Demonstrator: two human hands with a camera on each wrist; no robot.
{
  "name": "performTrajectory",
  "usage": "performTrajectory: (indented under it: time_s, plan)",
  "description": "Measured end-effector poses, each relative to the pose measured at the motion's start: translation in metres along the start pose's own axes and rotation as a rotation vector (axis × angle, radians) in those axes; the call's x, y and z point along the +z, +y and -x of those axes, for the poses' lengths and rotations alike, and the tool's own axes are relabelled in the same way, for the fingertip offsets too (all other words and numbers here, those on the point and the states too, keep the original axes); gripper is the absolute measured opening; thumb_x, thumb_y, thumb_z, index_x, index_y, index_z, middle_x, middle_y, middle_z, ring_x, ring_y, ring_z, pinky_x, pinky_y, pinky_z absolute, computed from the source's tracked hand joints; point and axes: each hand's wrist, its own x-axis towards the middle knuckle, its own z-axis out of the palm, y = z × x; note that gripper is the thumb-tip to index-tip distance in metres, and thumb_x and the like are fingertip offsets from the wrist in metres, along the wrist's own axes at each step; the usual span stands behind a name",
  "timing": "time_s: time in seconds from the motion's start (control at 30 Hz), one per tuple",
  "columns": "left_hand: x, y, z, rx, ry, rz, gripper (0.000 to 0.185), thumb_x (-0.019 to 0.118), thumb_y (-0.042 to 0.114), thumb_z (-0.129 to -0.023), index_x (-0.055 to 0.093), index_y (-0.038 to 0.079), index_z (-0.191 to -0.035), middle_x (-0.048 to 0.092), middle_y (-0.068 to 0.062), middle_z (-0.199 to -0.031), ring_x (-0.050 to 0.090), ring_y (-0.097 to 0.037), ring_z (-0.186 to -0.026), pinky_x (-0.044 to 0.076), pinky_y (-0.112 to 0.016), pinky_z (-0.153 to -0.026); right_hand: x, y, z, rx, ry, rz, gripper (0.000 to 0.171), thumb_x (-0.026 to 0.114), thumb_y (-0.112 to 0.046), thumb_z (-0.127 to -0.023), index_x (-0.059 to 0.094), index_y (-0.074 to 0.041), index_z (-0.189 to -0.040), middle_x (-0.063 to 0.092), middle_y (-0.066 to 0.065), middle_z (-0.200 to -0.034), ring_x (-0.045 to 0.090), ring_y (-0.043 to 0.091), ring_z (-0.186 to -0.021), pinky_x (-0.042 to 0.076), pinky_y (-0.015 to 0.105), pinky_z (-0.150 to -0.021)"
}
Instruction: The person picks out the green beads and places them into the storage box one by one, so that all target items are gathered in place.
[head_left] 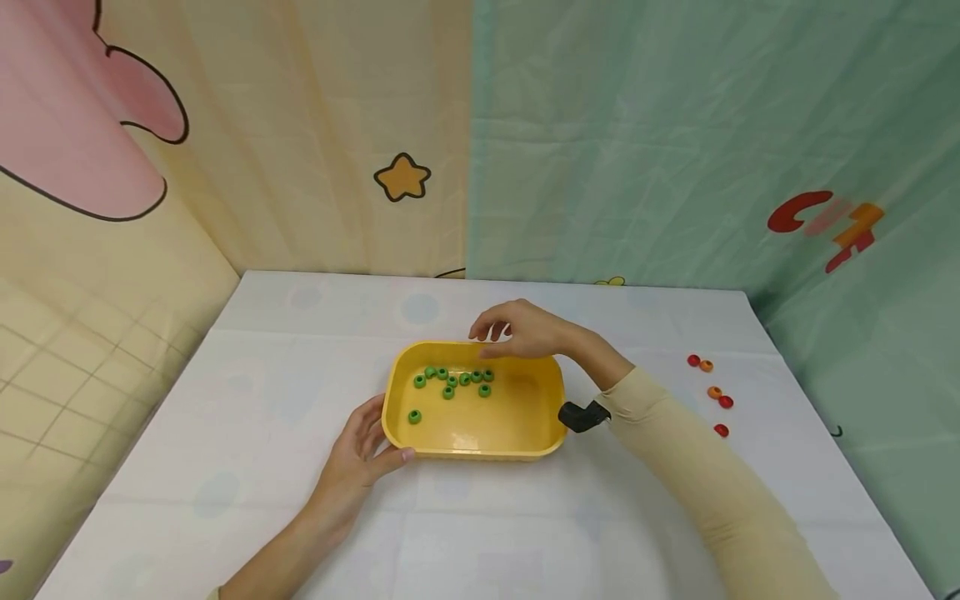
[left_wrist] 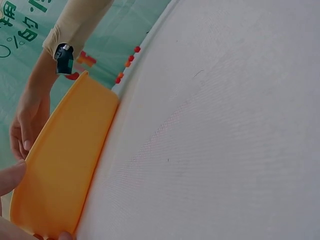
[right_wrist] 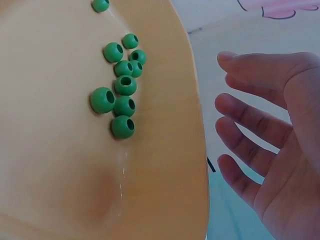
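A yellow plastic tray [head_left: 517,421] rests on the table with several green beads [head_left: 447,392] inside, most of them grouped toward its far left part. One bead lies apart near the left end. My left hand [head_left: 348,462] grips the tray's near left corner, its thumb on the rim and its fingers along the outer side. Over the far rim hovers my right hand [head_left: 525,329], its fingers loosely bent and holding nothing. The right wrist view shows this hand [right_wrist: 280,135] beyond the tray wall, fingers spread apart, with the holes of the green beads [right_wrist: 125,85] visible.
Several red beads [head_left: 726,402] and orange beads [head_left: 707,366] lie on the white tablecloth [head_left: 285,400] at the right. A black wrist device [head_left: 583,416] sits at the right sleeve, close to the tray's right end. Printed curtains [head_left: 600,150] stand behind the table and along its sides.
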Motion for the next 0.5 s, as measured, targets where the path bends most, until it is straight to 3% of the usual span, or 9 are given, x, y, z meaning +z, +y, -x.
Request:
performTrajectory:
  time_s: [0.27, 0.5]
  plan:
    - [-0.004, 0.004, -0.002, -0.001, 0.015, -0.028, 0.09, 0.08, -0.003, -0.087, 0.026, 0.009, -0.159, 0.032, -0.008, -0.162, 0.032, -0.029, -0.149, 0.046, -0.024, -0.107, -0.003, 0.017, 0.02, 0.067, 0.024, -0.028, 0.027, 0.076, -0.02, -0.096, 0.074, -0.007, -0.12, 0.071, 0.003, -0.114, 0.064, 0.017, -0.101, 0.056, 0.044, -0.096]
    - [-0.016, 0.024, -0.007, 0.088, 0.058, -0.171, 0.091, 0.08, 0.002, -0.089, 0.024, 0.009, -0.161, 0.031, -0.012, -0.163, 0.03, -0.03, -0.151, 0.04, -0.034, -0.113, -0.01, 0.027, 0.046, 0.12, 0.062, -0.034, 0.032, 0.076, -0.02, -0.096, 0.072, -0.004, -0.123, 0.07, 0.01, -0.117, 0.064, 0.022, -0.104, 0.055, 0.049, -0.098]
